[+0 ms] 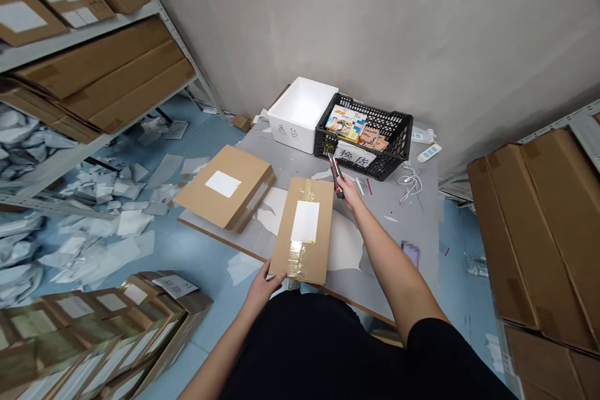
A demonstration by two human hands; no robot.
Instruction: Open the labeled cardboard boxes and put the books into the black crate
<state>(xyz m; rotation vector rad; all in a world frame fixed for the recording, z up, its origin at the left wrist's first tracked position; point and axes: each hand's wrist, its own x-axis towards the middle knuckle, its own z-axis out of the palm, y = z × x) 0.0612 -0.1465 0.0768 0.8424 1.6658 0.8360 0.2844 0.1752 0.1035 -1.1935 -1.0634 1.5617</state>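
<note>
A flat cardboard box (281,237) with a white label and clear tape lies at the table's near edge, one end toward me. My left hand (265,285) grips its near left corner, thumb on top and the other fingers hidden below. Beyond the box's far right corner, my right hand (347,192) is closed around a red and black utility knife (335,174), its tip pointing away from me. A second labelled cardboard box (248,169) rests to the left on the table.
The grey table (293,169) bears a white foam box (293,131), a black crate (398,137) holding colourful booklets, a white cable (410,182) and a power strip (429,152). Cartons stand stacked at lower left (187,319) and right (534,231). Paper scraps (122,244) litter the floor by the left shelf (135,19).
</note>
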